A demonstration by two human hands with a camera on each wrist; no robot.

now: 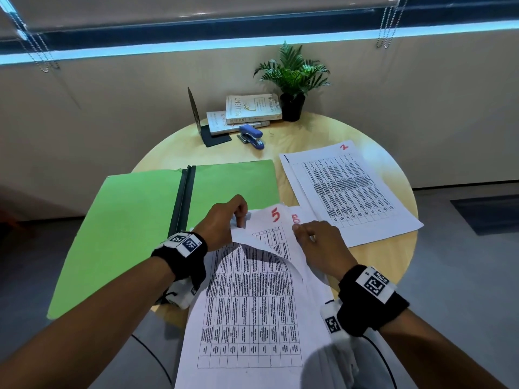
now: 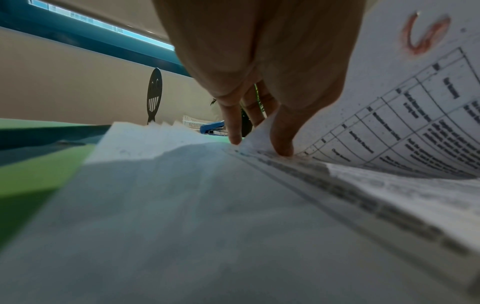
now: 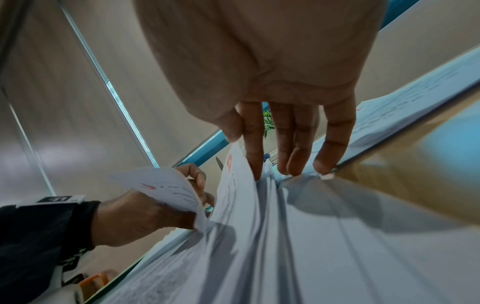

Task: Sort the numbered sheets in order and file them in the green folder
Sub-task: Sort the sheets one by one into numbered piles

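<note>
White printed sheets (image 1: 250,299), red-numbered, being leafed through at near table edge beside open green card folder (image 1: 134,220). Left hand (image 1: 224,220) pinching a curled-up corner; right hand (image 1: 317,245) pinching sheet 5's edge. Sorting step; next likely needs pulling 3 onto separate sheet 2 (image 1: 348,189).

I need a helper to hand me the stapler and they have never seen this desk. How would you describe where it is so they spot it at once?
On the round wooden table, look to the far side near the potted fern. The stapler lies just in front of the stacked books, right of the black metal bookend. It is the only blue thing there, small beside the green folder.
</note>
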